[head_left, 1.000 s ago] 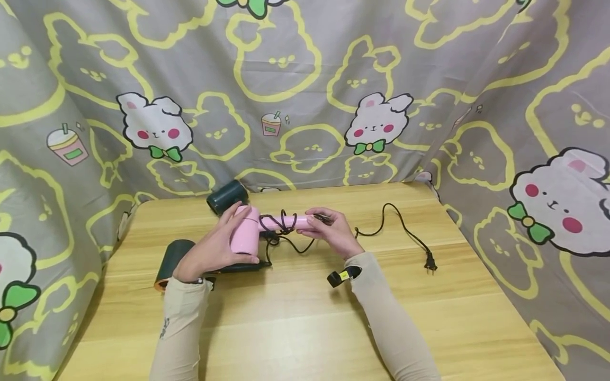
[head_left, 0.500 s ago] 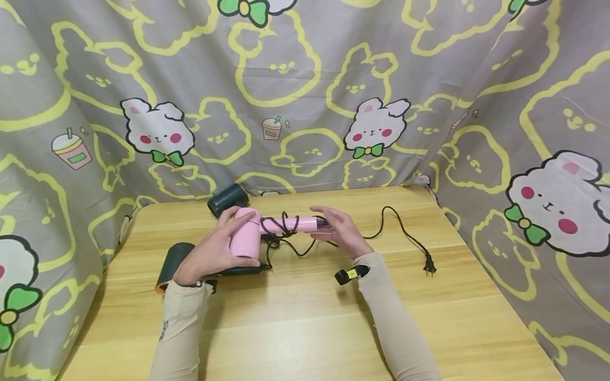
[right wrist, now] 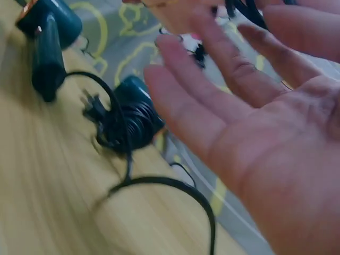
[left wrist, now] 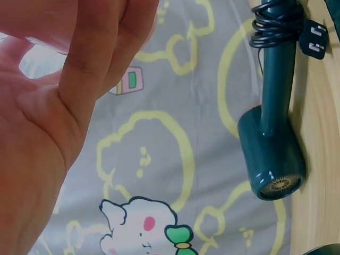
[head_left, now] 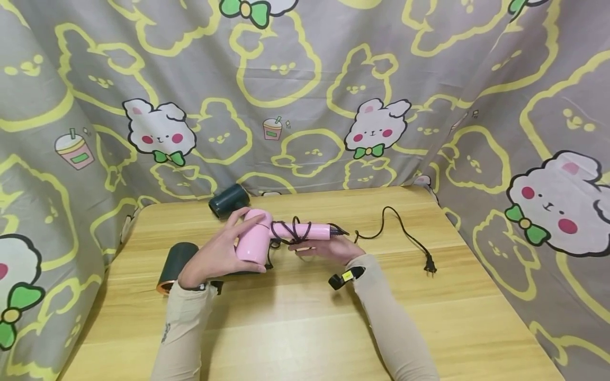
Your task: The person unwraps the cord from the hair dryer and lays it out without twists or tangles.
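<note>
The pink hair dryer (head_left: 252, 246) is held above the wooden table (head_left: 305, 328), with its barrel at the left and its handle pointing to the right. The barrel is gripped by the left hand (head_left: 216, 256), its thumb placed along the near end and its fingers laid over the far end. Around the handle, a thin black cord (head_left: 296, 231) is looped loosely, and a ribbed black sleeve is seen at the handle's tip. Beneath the handle, the right hand (head_left: 330, 250) is held palm up, its fingers extended and spread, as is shown by the right wrist view; whether the handle is touched by it cannot be told.

Under and beside the left forearm, a dark green dryer (head_left: 177, 263) with an orange rim is laid on the table, its handle partly hidden by the left hand. Farther back, near the curtain (head_left: 295, 69), a second green dryer (head_left: 230, 201) is placed; in the left wrist view, coils of black cable (left wrist: 273, 26) are seen wound round its handle, with a plug (left wrist: 313, 39) beside them. To the right of the hands, a black power lead (head_left: 405, 229) is stretched in a bend across the table, ended by a two-pin plug (head_left: 430, 264).
</note>
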`<state>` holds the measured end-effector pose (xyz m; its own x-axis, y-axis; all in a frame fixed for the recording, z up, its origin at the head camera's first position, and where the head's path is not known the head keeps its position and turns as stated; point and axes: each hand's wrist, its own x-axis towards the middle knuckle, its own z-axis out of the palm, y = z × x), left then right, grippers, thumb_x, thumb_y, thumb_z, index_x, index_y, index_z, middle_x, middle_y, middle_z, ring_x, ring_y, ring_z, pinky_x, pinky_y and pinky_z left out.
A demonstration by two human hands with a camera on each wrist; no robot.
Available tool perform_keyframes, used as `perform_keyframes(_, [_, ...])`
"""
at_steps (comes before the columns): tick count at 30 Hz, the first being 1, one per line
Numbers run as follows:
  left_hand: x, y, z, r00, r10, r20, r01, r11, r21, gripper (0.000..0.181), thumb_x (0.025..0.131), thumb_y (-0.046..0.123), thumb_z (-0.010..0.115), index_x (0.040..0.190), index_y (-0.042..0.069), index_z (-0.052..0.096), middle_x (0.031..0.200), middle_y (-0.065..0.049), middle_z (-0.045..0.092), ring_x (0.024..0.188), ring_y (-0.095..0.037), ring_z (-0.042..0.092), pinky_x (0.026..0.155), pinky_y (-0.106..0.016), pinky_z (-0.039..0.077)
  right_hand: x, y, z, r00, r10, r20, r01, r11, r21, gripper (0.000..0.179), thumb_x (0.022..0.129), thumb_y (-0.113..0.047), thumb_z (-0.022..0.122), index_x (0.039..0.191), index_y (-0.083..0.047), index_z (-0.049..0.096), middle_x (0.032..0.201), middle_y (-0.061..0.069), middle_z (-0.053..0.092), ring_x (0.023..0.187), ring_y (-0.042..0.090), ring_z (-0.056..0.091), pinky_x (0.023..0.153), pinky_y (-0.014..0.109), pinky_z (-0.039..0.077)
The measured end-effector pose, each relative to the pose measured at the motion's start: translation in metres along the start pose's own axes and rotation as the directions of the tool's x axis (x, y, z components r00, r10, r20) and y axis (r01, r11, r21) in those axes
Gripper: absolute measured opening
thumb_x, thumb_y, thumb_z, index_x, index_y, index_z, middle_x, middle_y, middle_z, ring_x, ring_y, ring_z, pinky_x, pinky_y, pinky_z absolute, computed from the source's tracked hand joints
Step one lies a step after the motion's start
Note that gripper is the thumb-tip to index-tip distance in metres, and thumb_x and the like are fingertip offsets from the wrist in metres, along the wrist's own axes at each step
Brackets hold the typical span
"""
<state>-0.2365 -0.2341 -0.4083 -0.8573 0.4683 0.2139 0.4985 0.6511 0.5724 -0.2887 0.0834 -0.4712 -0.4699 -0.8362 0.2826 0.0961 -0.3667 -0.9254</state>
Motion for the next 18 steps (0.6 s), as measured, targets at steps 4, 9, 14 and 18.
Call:
perform_keyframes(4, [0.000,0.002,0.001,1.000,-0.004,0.004,0.004,1.000,0.002,0.111,0.060,0.062,0.095,0.155,0.045,0.041,0.165,-0.005,0.026,0.119,-0.035,0.059,0.084,-0.042,0.055,0.004,0.005,0.003,1.000,-0.010,-0.015,0.011,0.999,0.045,0.037,0.109,-0.016,0.048,0.143,-0.025,0.061,0.143,-0.001,0.064,0.133,0.021,0.060,0.117,0.058,0.041])
perform_keyframes(9, [-0.001,0.003,0.001,1.000,0.006,0.001,-0.006,1.000,0.000,0.111,0.060,0.060,0.096,0.155,0.047,0.040,0.165,-0.004,0.026,0.120,-0.035,0.058,0.084,-0.042,0.055,0.008,0.009,0.006,0.995,-0.031,-0.098,0.044,0.990,0.137,0.040,0.098,-0.049,0.064,0.130,-0.024,0.065,0.142,-0.002,0.062,0.139,0.021,0.056,0.119,0.060,0.036])
perform_keyframes(14, [-0.001,0.004,0.001,1.000,0.011,-0.002,-0.011,1.000,-0.020,0.112,0.061,0.053,0.098,0.156,0.047,0.039,0.166,-0.005,0.024,0.123,-0.035,0.057,0.085,-0.044,0.054,0.010,0.015,0.007,0.994,-0.071,-0.086,0.090,0.964,0.248,0.053,0.094,-0.055,0.069,0.136,-0.023,0.065,0.159,0.003,0.049,0.147,0.021,0.046,0.124,0.061,0.027])
perform_keyframes(18, [-0.002,0.005,0.001,1.000,0.018,0.002,-0.018,0.999,-0.029,0.111,0.060,0.059,0.097,0.155,0.046,0.040,0.167,-0.005,0.025,0.126,-0.035,0.054,0.086,-0.044,0.054,0.014,0.022,0.010,0.989,-0.059,-0.132,0.100,0.939,0.329,0.052,0.097,-0.049,0.067,0.143,-0.026,0.058,0.171,0.008,0.029,0.149,0.021,0.044,0.125,0.066,0.016])
